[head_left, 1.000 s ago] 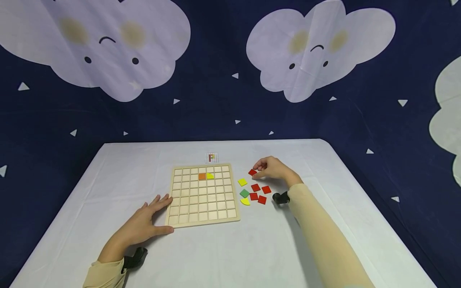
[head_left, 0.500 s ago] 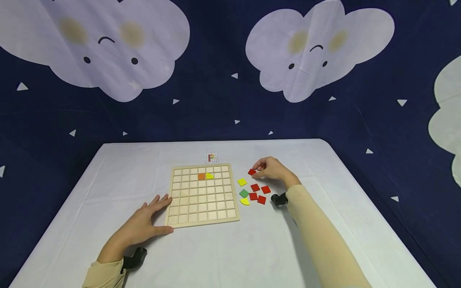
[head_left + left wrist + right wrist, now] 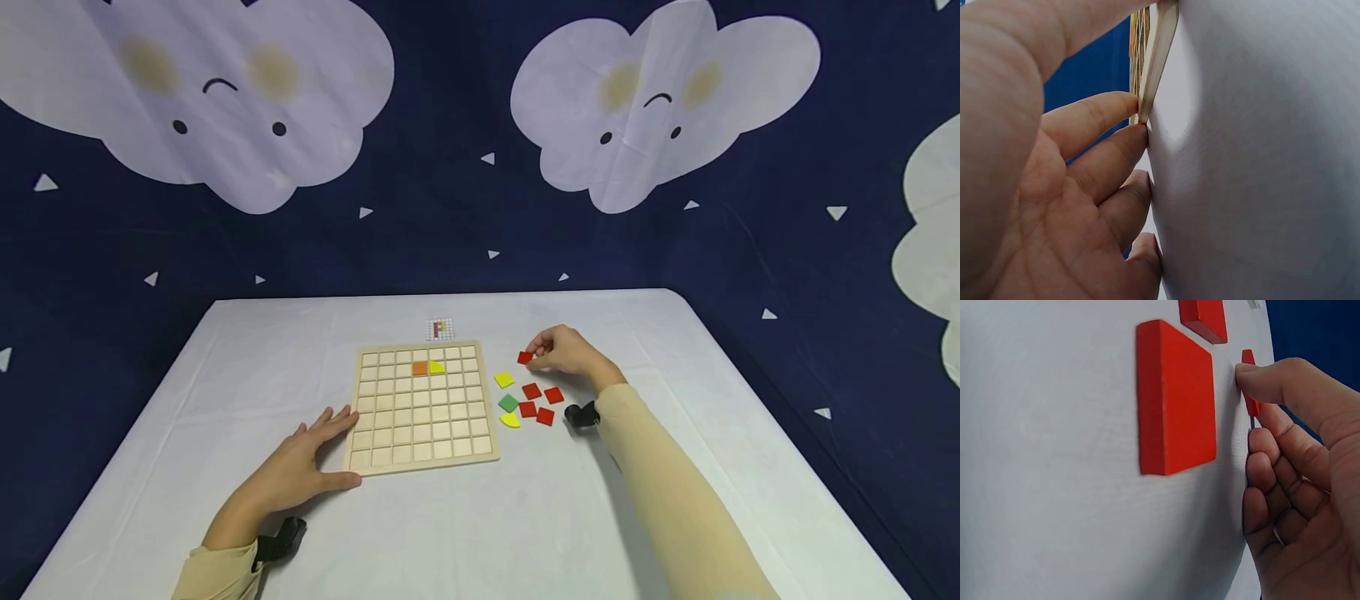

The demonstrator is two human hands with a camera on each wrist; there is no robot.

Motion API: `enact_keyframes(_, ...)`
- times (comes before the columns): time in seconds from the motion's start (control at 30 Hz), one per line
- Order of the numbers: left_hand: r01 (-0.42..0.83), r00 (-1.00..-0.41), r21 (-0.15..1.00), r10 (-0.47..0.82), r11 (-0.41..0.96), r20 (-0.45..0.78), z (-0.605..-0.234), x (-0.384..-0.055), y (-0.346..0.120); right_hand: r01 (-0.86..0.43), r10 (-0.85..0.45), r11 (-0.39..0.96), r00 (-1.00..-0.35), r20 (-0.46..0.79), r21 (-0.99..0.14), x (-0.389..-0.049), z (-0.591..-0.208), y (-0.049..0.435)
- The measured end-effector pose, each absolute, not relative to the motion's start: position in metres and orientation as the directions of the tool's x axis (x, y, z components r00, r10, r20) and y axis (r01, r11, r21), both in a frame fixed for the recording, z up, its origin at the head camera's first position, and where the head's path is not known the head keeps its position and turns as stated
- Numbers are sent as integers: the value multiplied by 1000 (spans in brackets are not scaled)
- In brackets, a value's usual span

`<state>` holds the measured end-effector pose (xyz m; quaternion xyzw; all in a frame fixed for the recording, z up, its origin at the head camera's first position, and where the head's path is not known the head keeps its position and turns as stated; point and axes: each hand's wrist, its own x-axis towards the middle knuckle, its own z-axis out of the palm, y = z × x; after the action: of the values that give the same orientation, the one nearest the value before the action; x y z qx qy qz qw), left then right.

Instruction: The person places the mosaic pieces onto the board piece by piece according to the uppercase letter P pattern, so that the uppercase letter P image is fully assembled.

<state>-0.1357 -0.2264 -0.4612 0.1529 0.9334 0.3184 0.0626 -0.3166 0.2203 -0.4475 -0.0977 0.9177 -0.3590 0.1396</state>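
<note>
A wooden grid board (image 3: 422,468) lies on the table, with an orange square tile (image 3: 420,368) and a yellow quarter-round tile (image 3: 437,367) side by side in its upper rows. My left hand (image 3: 296,467) rests at the board's lower left, thumb at the near corner and straight fingertips touching the left edge. In the left wrist view the fingertips meet the board's side (image 3: 1159,59). Right of the board, my right hand (image 3: 567,350) pinches a red square tile (image 3: 1248,357) between thumb and index finger, low at the table surface; its other fingers are curled.
Several red square tiles (image 3: 546,417) lie right of the board. Nearer it are a yellow square tile (image 3: 505,380), a green tile (image 3: 508,402) and another yellow quarter-round tile (image 3: 510,421). Behind the board lies a small printed pattern card (image 3: 440,329). A dark cloud-print cloth (image 3: 450,242) hangs behind the table.
The red tile in my right hand has turned slightly, its edges now squarer to the view. My right hand has barely moved, and my left hand stays in place at the board.
</note>
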Motion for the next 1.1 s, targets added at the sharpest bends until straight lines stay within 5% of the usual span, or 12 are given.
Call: enact_keyframes(1.1,250,-945,612,328,750,-17,-460,-134,-227,-283,-422,661,-906,-32,-695,-325,-423,154)
